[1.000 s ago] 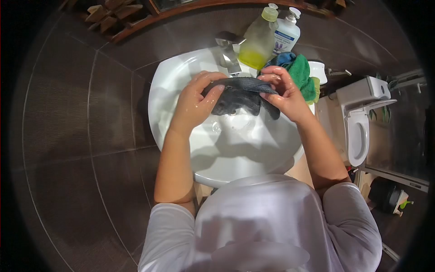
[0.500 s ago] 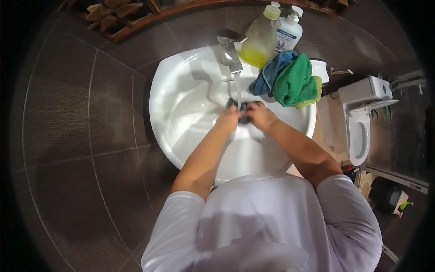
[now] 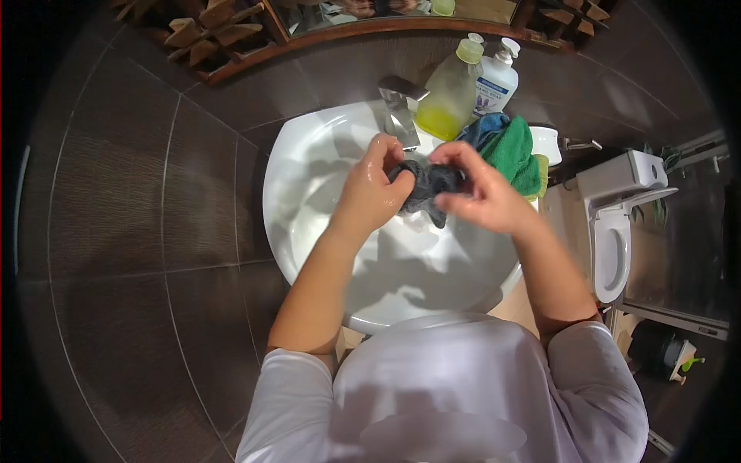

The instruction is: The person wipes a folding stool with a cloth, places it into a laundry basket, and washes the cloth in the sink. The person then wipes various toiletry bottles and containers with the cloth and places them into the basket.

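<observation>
A wet, dark grey cloth is bunched between my two hands, raised above the basin of the white sink. My left hand is closed on the cloth's left side, thumb pressed over it. My right hand curves around the right end, thumb and forefinger apart with cloth between them; its other fingers are partly hidden and slightly blurred. One corner of the cloth hangs below. Just behind my hands is the chrome faucet.
A bottle with yellow-green liquid and a white hand soap pump bottle stand on the sink's back edge. Blue and green cloths lie at its right. Farther right is a toilet; a wooden-framed mirror hangs above.
Both hands have risen from the basin under the running water, bringing the dark grey cloth up toward the camera. My right hand's fingers have spread wider. The view has tilted up slightly.
</observation>
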### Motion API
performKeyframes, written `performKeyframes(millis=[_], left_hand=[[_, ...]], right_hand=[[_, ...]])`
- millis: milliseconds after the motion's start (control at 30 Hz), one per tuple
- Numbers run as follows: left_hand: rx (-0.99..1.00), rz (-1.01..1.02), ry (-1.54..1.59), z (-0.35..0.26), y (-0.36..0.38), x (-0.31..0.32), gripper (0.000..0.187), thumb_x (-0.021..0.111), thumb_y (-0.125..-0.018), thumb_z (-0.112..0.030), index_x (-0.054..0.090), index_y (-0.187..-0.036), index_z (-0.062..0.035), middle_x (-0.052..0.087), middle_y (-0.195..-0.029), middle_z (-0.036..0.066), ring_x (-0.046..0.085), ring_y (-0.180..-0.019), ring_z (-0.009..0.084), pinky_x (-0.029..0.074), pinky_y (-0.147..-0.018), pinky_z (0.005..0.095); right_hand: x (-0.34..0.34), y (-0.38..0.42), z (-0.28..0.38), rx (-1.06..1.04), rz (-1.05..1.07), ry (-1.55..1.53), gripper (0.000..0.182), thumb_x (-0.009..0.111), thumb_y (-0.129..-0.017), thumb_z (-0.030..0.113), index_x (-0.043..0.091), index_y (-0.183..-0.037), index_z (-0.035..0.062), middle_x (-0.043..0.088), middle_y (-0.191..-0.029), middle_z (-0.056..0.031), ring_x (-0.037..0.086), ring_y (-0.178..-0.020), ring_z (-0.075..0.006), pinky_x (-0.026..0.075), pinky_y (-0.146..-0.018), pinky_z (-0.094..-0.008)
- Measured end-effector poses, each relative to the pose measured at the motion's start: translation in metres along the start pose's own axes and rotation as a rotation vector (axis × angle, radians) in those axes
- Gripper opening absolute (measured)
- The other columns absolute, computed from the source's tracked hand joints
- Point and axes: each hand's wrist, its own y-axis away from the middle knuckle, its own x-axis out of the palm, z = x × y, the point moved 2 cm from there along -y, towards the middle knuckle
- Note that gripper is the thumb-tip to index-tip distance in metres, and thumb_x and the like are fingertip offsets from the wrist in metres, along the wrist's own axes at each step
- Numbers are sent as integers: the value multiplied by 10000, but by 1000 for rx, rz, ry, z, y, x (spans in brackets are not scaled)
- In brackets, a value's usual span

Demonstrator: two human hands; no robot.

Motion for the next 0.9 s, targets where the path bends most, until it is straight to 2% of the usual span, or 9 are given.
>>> performKeyframes(millis=[100,267,433,500,567,600,667,767,900], left_hand=[[-357,238,450,40,2,23,329,567,-729,-91,378,-998,-83,541,-791,85,505,-699,127,419,-639,259],[-397,294,-306,107,11,39,395,603,-722,-149,422,-1060,-54,556,-864,101,504,-718,188,417,-676,317],[-340,419,-394,130,13,38,561,648,-661,-166,400,-1148,-40,513,-1092,174,512,-1014,291,431,-824,349],[-238,449,-273,148,10,47,596,665,-649,-149,399,-1168,-31,517,-1099,144,510,-1033,257,435,-827,334],[-738,168,1027,170,8,64,562,671,-647,-112,428,-1147,-34,537,-1064,111,523,-995,214,438,-810,310],[-738,168,1027,162,5,66,562,671,-647,-112,428,-1147,-34,537,-1064,111,523,-995,214,438,-810,310],[-189,295,242,129,-5,62,582,645,-664,-67,396,-1190,-71,546,-1030,92,536,-932,200,451,-759,302],[-617,55,82,92,-15,45,515,618,-644,-11,395,-1102,-92,506,-1024,102,514,-867,202,429,-712,338],[-482,100,-122,71,-7,44,522,586,-630,5,374,-1089,-125,499,-981,139,512,-875,250,421,-739,346]], right_hand=[[22,-2,-45,-157,-80,544,420,651,-652,87,493,-1041,91,511,-1022,-119,466,-926,-301,353,-842,-360],[54,23,-211,79,-32,721,146,542,-702,40,544,-832,106,526,-927,-121,469,-929,-352,368,-835,-385],[46,-25,-132,433,130,344,161,561,-677,-2,588,-813,80,542,-980,-121,522,-908,-253,425,-772,-314],[42,-27,-80,327,115,301,148,560,-689,-4,585,-817,68,550,-971,-113,530,-888,-227,426,-761,-290],[38,-22,-51,217,99,255,136,559,-702,-5,581,-822,55,558,-962,-105,539,-867,-202,428,-749,-266],[32,-15,-41,72,31,197,114,553,-712,-9,575,-809,46,559,-945,-85,536,-864,-187,425,-752,-260],[12,-3,-52,-33,-161,33,110,536,-730,-27,570,-805,45,553,-930,-44,525,-855,-150,416,-754,-247],[3,16,-107,144,-397,-277,156,521,-767,4,573,-896,77,535,-945,3,498,-845,-108,401,-752,-220],[51,27,-128,796,-349,-415,583,398,-823,550,398,-1215,118,457,-1157,-57,377,-1116,-204,348,-853,-496]])
